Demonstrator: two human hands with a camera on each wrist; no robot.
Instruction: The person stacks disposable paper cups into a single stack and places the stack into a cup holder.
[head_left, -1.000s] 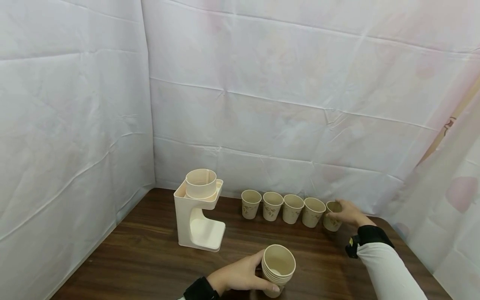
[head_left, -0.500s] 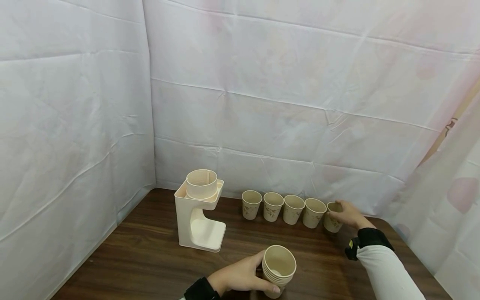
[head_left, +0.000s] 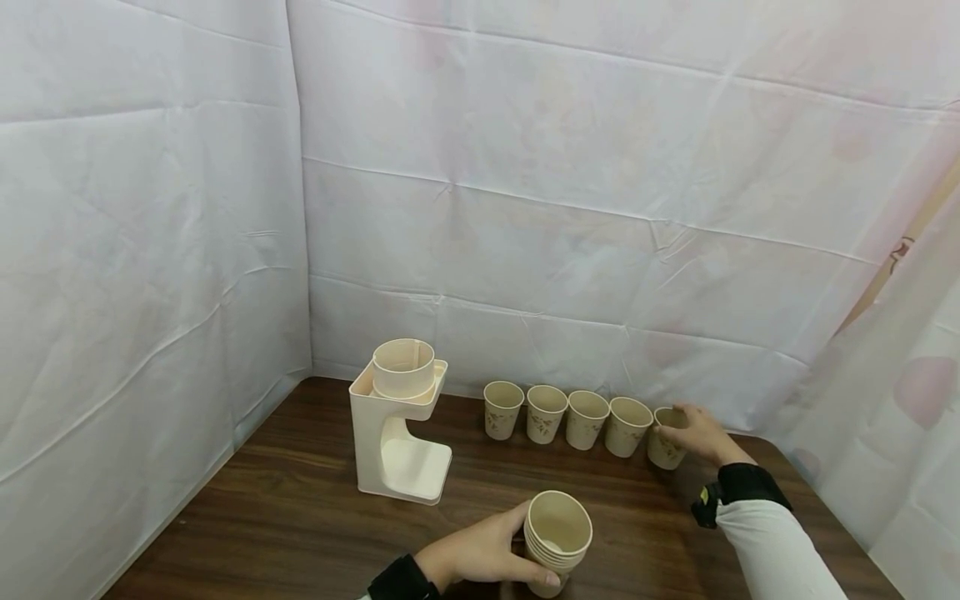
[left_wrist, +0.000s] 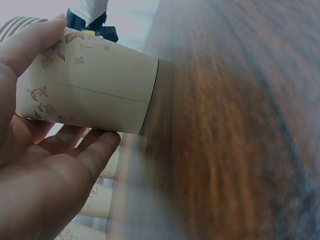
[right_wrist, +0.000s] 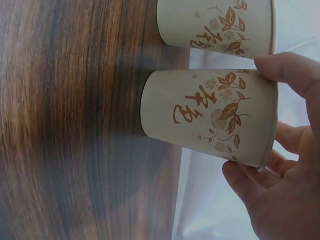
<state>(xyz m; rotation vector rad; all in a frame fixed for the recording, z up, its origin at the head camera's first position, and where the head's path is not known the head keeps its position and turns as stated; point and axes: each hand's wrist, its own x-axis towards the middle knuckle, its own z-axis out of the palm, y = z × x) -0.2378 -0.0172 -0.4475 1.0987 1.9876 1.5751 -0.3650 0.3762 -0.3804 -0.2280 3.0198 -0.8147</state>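
Note:
My left hand [head_left: 487, 548] grips a stack of nested beige paper cups [head_left: 553, 560] near the front of the table, thumb on one side and fingers on the other. Brown leaf and flower prints show on the outermost cup [left_wrist: 95, 80] in the left wrist view. At the right end of a row of cups, my right hand [head_left: 699, 433] holds a single paper cup [right_wrist: 210, 117] by its rim, thumb and fingers on opposite sides. That cup stands upright with its base at the table. Beside it is the neighbouring cup [head_left: 628, 427], very close.
More upright paper cups [head_left: 546, 414] continue the row leftward along the back of the table [head_left: 285, 500]. A cream C-shaped stand [head_left: 371, 442] with a round cylinder [head_left: 403, 368] on top is left of the row. White patterned cloth [head_left: 525, 208] hangs behind and at both sides.
The cup in my right hand has shifted slightly toward the front of the table, along with the hand. My left hand and its stack stay put.

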